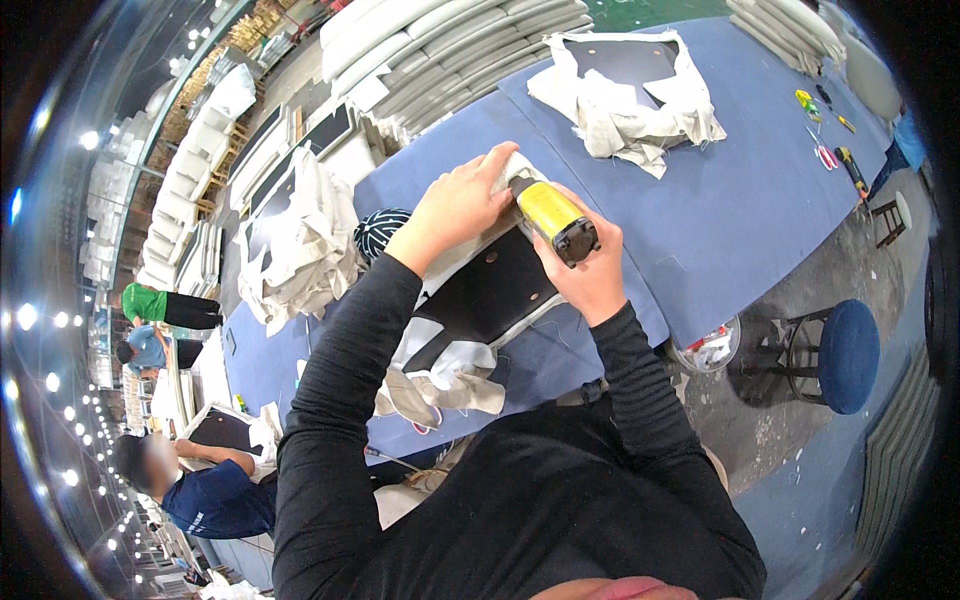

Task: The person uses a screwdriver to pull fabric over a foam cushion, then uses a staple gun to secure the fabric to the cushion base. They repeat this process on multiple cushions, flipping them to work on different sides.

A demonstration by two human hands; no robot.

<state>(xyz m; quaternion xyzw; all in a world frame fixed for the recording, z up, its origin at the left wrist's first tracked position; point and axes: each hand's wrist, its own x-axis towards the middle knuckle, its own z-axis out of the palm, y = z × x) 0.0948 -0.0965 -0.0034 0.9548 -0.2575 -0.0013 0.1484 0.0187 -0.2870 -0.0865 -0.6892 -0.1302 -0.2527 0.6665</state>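
My right hand (590,268) is wrapped round a yellow and black staple gun (553,215). The gun's dark nose points at the far edge of an upholstered panel. That panel (478,290) has a black backing and pale fabric (468,362) around it, and it lies on the blue-covered table in front of me. At the same far edge my left hand (460,208) grips the folded fabric, its fingertips close to the gun's nose. The fabric under my fingers is partly hidden. Loose cloth hangs in folds at the panel's near left corner.
Another fabric-draped panel (620,65) lies farther back on the table (720,220). Scissors (824,155) and a yellow-black tool (851,172) lie at the right. Covered panels (300,240) and a striped dark ball-shaped thing (378,232) are at left. A blue stool (848,355) stands right; co-workers (215,490) are left.
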